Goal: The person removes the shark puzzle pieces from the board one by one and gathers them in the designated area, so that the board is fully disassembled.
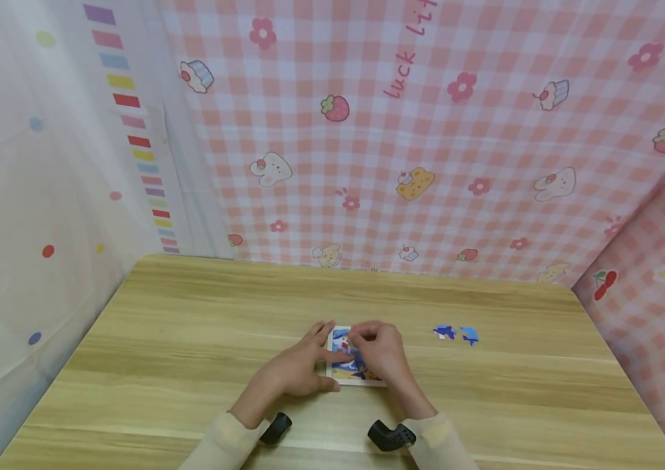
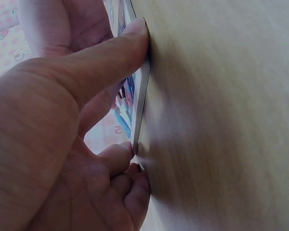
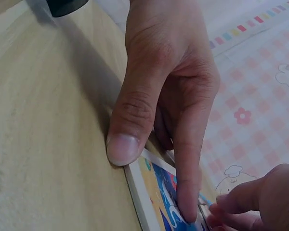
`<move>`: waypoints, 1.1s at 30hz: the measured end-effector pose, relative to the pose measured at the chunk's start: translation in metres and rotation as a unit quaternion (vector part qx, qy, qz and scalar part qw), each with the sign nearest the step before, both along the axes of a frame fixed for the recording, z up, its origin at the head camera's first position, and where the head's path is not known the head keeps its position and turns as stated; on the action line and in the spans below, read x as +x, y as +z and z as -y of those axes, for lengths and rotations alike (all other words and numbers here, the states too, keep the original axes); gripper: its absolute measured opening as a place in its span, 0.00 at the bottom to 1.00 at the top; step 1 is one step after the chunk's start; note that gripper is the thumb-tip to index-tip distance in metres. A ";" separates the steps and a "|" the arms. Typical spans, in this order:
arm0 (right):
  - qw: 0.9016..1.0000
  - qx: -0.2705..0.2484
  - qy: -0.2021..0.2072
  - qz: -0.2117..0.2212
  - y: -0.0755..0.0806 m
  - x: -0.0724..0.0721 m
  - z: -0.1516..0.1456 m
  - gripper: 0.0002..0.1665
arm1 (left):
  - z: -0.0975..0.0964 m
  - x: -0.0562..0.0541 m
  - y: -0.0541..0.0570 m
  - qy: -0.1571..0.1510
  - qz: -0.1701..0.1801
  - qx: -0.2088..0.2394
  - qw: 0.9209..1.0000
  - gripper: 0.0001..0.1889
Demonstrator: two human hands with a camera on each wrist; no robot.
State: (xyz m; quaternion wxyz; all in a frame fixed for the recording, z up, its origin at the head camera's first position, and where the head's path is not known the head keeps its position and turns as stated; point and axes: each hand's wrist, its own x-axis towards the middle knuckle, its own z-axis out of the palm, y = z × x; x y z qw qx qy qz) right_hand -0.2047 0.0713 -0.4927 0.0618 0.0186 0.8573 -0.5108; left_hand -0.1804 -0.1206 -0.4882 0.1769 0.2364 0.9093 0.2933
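Note:
A small jigsaw puzzle in a white-framed board (image 1: pixel 340 374) lies on the table, its picture blue, red and yellow. My left hand (image 1: pixel 297 369) holds the board at its left side, thumb (image 3: pixel 125 148) on the near edge and index finger (image 3: pixel 188 159) pressing on the picture. The other left fingers (image 2: pixel 137 192) are bent by the board's edge. Over the upper part of the picture, my right hand (image 1: pixel 384 352) pinches thumb and index finger together on a small puzzle piece, mostly hidden by the fingertips. The right hand covers the board's right side.
Two loose puzzle pieces, one dark blue and white (image 1: pixel 444 331), one light blue (image 1: pixel 470 335), lie right of the board on the wooden table (image 1: pixel 203 326). A pink checked cloth (image 1: pixel 367 150) hangs behind the table. Black wrist devices (image 1: pixel 389 436) sit at both sleeves.

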 end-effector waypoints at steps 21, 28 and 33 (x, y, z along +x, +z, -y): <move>0.992 -0.006 0.073 -0.101 0.005 -0.002 -0.022 0.08 | -0.001 0.002 0.003 0.006 0.008 -0.004 1.000 0.28; 0.994 -0.011 0.060 -0.087 0.009 -0.003 -0.048 0.08 | -0.002 0.002 0.003 0.011 0.005 -0.002 1.000 0.29; 0.994 0.012 0.044 -0.095 0.009 -0.007 -0.067 0.07 | -0.002 0.003 0.003 0.014 0.005 0.000 1.000 0.29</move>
